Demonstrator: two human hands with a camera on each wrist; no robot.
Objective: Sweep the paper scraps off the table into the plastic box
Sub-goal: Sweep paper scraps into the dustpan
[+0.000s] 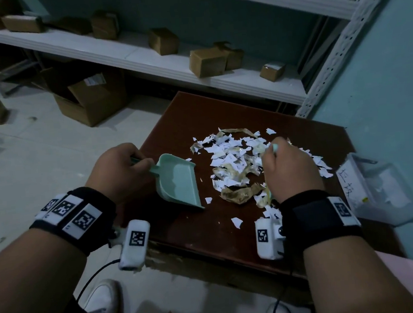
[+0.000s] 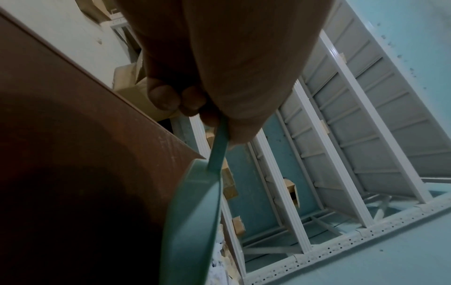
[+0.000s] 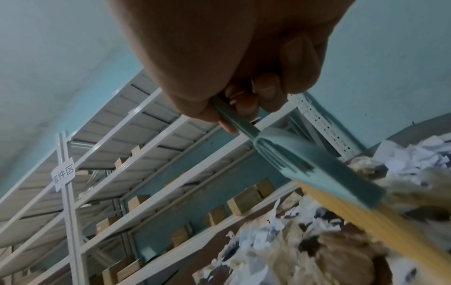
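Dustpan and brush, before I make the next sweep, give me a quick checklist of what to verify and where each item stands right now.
1. Left hand grips the dustpan handle: ok.
2. Right hand grips the brush handle: ok.
3. Dustpan mouth faces the paper scraps: ok, it opens toward the pile.
4. Dustpan lip flat against the table: cannot tell.
5. Brush bristles down among the scraps: ok in the right wrist view.
6. Plastic box in place for dumping: ok, it sits at the table's right edge, though whether its top is open cannot be told.
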